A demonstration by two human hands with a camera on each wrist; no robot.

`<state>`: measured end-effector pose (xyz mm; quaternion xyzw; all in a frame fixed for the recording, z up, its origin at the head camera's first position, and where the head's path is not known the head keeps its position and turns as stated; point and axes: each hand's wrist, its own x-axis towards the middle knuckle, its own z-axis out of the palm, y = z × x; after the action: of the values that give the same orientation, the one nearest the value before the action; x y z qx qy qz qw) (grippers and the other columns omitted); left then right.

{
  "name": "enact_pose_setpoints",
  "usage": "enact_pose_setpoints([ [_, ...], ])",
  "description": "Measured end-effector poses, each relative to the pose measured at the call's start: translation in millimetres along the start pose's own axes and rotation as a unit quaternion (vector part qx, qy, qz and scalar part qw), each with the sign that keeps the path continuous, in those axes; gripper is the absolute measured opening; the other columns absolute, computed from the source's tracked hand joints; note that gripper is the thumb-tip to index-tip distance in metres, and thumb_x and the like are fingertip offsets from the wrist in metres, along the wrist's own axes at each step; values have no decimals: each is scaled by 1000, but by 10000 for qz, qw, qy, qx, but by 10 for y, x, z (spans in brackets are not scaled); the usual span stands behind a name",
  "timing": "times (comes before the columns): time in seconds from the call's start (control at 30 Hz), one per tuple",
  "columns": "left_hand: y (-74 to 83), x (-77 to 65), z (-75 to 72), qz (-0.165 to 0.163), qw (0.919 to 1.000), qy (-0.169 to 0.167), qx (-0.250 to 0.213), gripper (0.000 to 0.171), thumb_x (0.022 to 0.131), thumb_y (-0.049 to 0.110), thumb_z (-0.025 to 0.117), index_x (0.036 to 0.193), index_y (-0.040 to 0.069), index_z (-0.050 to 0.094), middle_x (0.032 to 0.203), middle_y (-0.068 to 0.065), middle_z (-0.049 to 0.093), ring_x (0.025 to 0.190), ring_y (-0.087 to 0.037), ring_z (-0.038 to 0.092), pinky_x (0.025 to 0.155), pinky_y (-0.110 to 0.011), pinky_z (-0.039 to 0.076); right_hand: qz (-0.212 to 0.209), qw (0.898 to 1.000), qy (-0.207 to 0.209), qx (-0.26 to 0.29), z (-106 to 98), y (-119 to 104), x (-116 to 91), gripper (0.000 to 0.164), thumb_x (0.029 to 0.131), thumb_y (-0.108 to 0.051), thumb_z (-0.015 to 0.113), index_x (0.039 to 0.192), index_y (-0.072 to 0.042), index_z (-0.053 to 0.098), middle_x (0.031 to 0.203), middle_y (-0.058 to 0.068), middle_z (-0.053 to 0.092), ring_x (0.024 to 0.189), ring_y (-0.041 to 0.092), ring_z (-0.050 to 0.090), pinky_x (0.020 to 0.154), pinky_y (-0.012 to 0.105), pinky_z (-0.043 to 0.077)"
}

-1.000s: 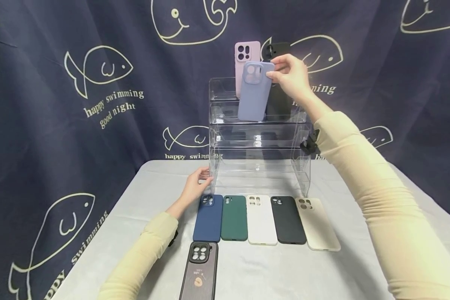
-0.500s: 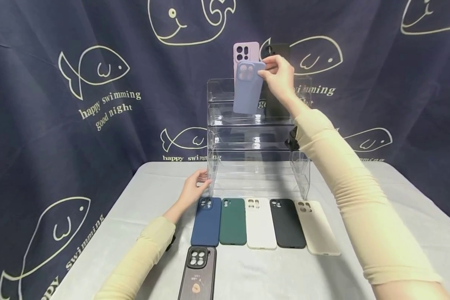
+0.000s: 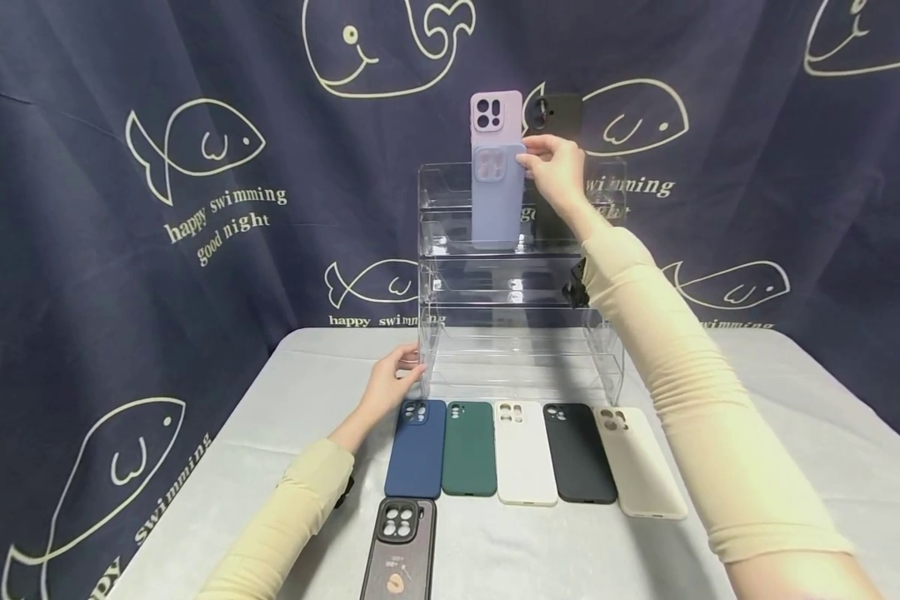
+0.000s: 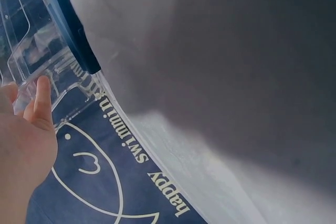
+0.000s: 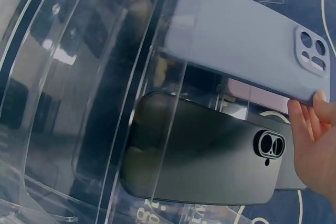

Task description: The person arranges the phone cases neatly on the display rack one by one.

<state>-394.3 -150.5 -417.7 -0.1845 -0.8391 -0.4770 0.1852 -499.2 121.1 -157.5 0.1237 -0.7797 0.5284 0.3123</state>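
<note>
My right hand pinches the upper right edge of a light blue phone case. That case stands near upright in an upper tier of the clear display rack, its bottom end behind the tier's front lip in the right wrist view. Behind it is a lilac phone case, its lower part hidden. A black phone case stands beside it, partly covered by my hand in the head view. Low on the rack's left side, my left hand holds the edge between thumb and fingers.
In front of the rack lies a row of phone cases: blue, green, white, black and cream. A black-framed case lies nearer on the white tablecloth. A dark fish-print curtain hangs behind.
My right hand has brought the light blue case leftward, in front of the lilac one, then lowered it into the tier and straightened it. My left hand stays at the rack's side.
</note>
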Motion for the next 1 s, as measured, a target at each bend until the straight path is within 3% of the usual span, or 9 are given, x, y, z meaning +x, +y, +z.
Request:
enact_pose_setpoints([
  [0.13, 8, -16, 23, -85, 9999, -76, -78, 39, 85, 4, 66, 122, -5, 55, 106, -24, 66, 93, -35, 66, 80, -39, 59, 67, 9997, -120, -210, -16, 63, -36, 31, 89, -10, 62, 119, -4, 64, 117, 15, 66, 88, 9, 69, 81, 18, 56],
  [0.37, -7, -21, 16, -43, 10000, -40, 72, 38, 86, 8, 66, 121, -3, 57, 106, -21, 67, 94, -33, 66, 82, -36, 58, -266, 9947, -15, -991, -89, 136, -115, 33, 89, -18, 63, 120, -7, 64, 116, 11, 66, 106, 18, 64, 91, 22, 52],
  [0.5, -17, 0, -8, -69, 9999, -71, 36, 39, 87, 9, 66, 123, -3, 56, 108, -21, 66, 96, -33, 65, 84, -38, 57, -352, 9944, -98, -993, -118, 149, -165, 35, 88, -19, 65, 120, -5, 63, 117, 12, 66, 106, 21, 65, 90, 26, 54],
  [0.73, -10, 19, -19, -162, 9996, -75, 197, 38, 88, 10, 64, 123, -1, 55, 108, -20, 66, 97, -31, 65, 82, -39, 58, -496, 9938, -205, -976, -40, 164, -257, 28, 87, -19, 66, 111, -3, 66, 106, 14, 68, 86, 14, 64, 77, 17, 51],
  [1.0, -21, 3, -6, -134, 9998, -94, 145, 39, 88, 11, 65, 123, -2, 55, 109, -20, 65, 97, -32, 65, 82, -37, 58, -402, 9934, -588, -894, -114, 245, -312, 33, 90, -21, 62, 118, -3, 63, 118, 13, 65, 107, 24, 64, 93, 29, 52],
])
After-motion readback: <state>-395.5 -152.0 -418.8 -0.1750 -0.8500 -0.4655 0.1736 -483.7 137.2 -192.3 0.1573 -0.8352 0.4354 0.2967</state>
